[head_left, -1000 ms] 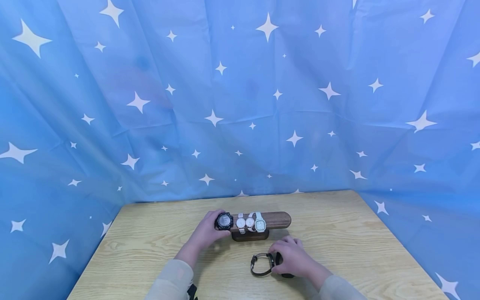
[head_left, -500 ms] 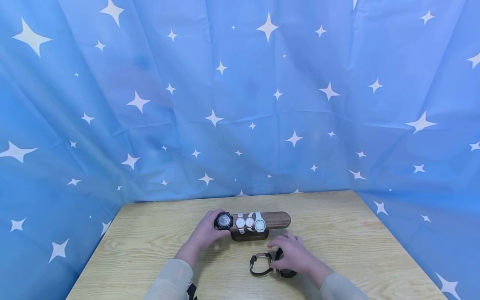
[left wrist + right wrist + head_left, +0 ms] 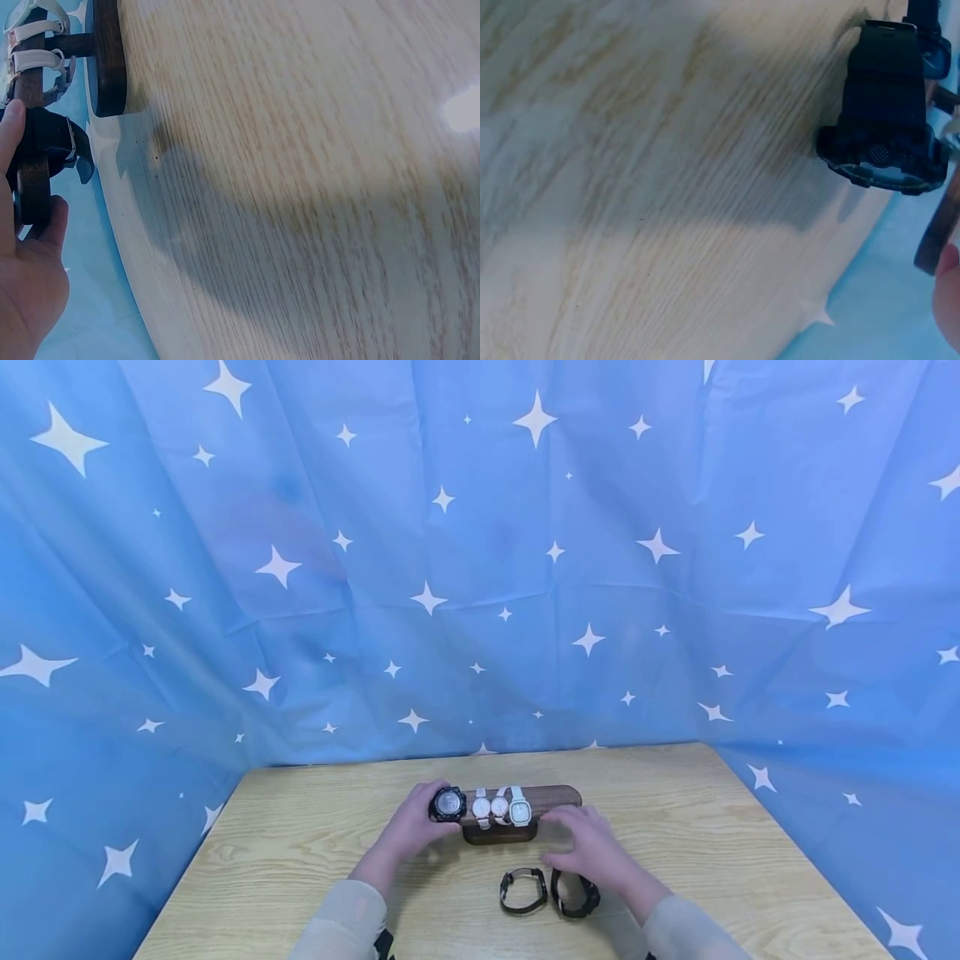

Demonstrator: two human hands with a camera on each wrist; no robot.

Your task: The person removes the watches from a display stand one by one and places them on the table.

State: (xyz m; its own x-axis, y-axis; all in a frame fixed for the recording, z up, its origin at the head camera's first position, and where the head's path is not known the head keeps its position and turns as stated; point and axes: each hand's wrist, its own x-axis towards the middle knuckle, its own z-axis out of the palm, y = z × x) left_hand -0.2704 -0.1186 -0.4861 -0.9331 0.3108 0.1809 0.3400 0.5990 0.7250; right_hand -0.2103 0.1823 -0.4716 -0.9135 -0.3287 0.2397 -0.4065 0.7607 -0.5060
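My left hand (image 3: 408, 828) grips the left end of a dark wooden watch stand (image 3: 558, 800), thumb and fingers around the bar's tip beside a chunky black digital watch (image 3: 448, 803). Two pale-strapped watches (image 3: 481, 808) and a mint square-faced watch (image 3: 520, 812) sit further along the bar. My right hand (image 3: 588, 847), fingers spread and holding nothing, hovers by the bar's right end. Below it, a large black watch (image 3: 587, 903) rests on its side on the table, its strap looped. A slimmer black watch (image 3: 525, 908) stands just to its left.
Beneath everything is a light wood-grain table (image 3: 300, 843). A blue curtain (image 3: 480, 568) with white stars rises behind and along both sides. The stand's dark base (image 3: 501, 834) sits under the bar.
My right hand has let go of the large black watch and moved up and away from it, toward the bar's right end. The left hand stays on the stand.
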